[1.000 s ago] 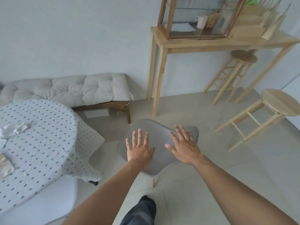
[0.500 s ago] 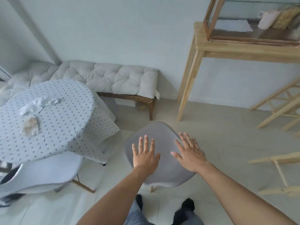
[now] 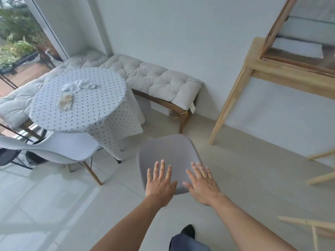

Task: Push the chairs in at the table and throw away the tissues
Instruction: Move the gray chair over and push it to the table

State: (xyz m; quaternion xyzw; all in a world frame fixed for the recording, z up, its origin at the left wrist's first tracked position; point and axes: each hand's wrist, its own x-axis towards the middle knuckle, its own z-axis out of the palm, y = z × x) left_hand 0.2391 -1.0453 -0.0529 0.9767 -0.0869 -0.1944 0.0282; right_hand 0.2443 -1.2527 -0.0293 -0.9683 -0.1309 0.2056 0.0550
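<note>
A grey chair (image 3: 169, 153) stands on the floor to the right of the round table (image 3: 94, 109), apart from its dotted cloth. My left hand (image 3: 160, 183) and my right hand (image 3: 204, 184) lie flat with fingers spread on the chair's near edge. Neither hand grips anything. A white shell chair (image 3: 54, 147) stands at the table's near left side, partly under the cloth. Crumpled white tissues (image 3: 79, 85) lie on the tabletop, with a yellowish crumpled tissue (image 3: 65, 102) beside them.
A cushioned bench (image 3: 159, 82) runs along the wall behind the table. A tall wooden console table (image 3: 253, 69) stands at the right, wooden stool legs (image 3: 320, 176) near it. Glass doors (image 3: 21, 42) lie at far left. Pale tiled floor (image 3: 244, 174) spreads around the chair.
The view has swung left and the table, tissues and white chair have come fully into sight. My hands stay flat on the grey chair, which now stands closer to the table.
</note>
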